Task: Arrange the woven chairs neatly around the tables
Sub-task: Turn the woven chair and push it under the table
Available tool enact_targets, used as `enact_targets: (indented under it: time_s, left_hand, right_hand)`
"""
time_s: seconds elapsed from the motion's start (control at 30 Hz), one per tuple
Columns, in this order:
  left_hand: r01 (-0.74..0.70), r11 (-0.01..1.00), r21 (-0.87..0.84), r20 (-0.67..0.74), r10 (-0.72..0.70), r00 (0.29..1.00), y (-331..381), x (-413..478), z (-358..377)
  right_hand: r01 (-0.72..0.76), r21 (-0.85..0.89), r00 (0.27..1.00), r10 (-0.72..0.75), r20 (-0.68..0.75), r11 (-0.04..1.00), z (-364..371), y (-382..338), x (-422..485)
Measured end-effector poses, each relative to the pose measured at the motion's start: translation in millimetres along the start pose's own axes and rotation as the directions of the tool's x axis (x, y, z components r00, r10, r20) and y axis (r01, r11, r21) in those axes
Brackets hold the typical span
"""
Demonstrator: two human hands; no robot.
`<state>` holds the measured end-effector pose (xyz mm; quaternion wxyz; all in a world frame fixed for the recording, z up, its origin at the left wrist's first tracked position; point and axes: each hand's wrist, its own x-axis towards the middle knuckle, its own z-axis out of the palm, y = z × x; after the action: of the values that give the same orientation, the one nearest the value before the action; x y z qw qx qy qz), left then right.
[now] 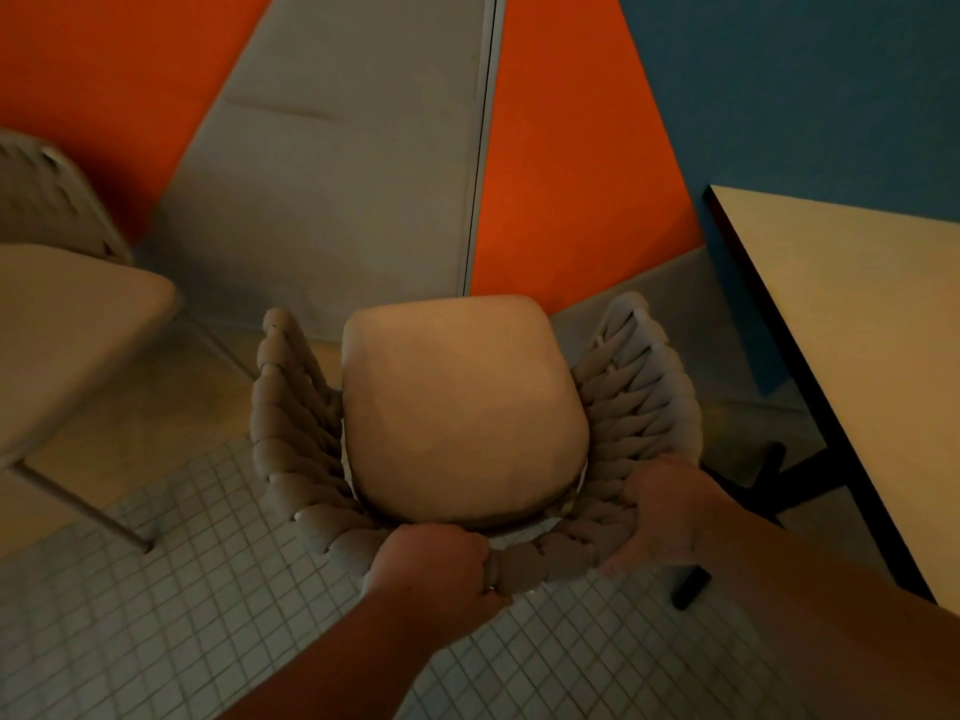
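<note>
A woven chair (pixel 291 407) with thick beige rope arms and a tan seat cushion (pixel 462 407) stands right below me, its back toward me. My left hand (pixel 431 574) grips the top of the woven backrest near its middle. My right hand (pixel 670 517) holds the backrest's right side where it meets the arm. A square table (pixel 872 324) with a pale top and dark edge stands to the right of the chair. Another pale table (pixel 67 335) sits at the left.
A second woven chair (pixel 52 200) shows behind the left table. The wall ahead has orange, grey and blue panels, with a grey padded bench (pixel 322 210) along it. The right table's dark base foot (pixel 691 587) lies on the tiled floor near my right hand.
</note>
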<state>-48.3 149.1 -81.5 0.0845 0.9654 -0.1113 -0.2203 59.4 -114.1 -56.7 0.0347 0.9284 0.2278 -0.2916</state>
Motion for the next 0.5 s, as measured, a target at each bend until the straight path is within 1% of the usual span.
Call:
enact_targets:
  time_s: [0.07, 0.13, 0.3, 0.37, 0.43, 0.5]
  left_hand:
    - [-0.028, 1.000, 0.005, 0.010, 0.028, 1.000, -3, -2, 4]
    - [-0.056, 0.998, 0.023, 0.007, 0.056, 0.998, -4, -3, 5]
    - [-0.115, 0.991, 0.074, 0.035, 0.112, 0.993, -5, -7, 8]
    - [-0.137, 0.988, 0.075, 0.059, 0.133, 0.989, -6, -8, 9]
    - [-0.146, 0.986, 0.079, 0.068, 0.141, 0.988, -7, -10, 11]
    - [-0.169, 0.981, 0.100, 0.073, 0.162, 0.984, -9, -12, 13]
  right_hand:
    - [-0.020, 0.019, 1.000, 0.020, -0.017, 1.000, 5, -4, -7]
    - [-0.040, -0.010, 0.999, 0.039, -0.026, 0.999, 7, -7, -16]
    - [-0.058, -0.089, 0.997, 0.062, 0.050, 0.994, 12, -13, -33]
    - [-0.057, -0.097, 0.998, 0.060, 0.022, 0.994, 21, -11, -35]
    - [-0.068, -0.070, 0.998, 0.067, -0.011, 0.995, 31, -8, -38]
    - [-0.107, -0.013, 0.994, 0.107, -0.020, 0.994, 33, -10, -47]
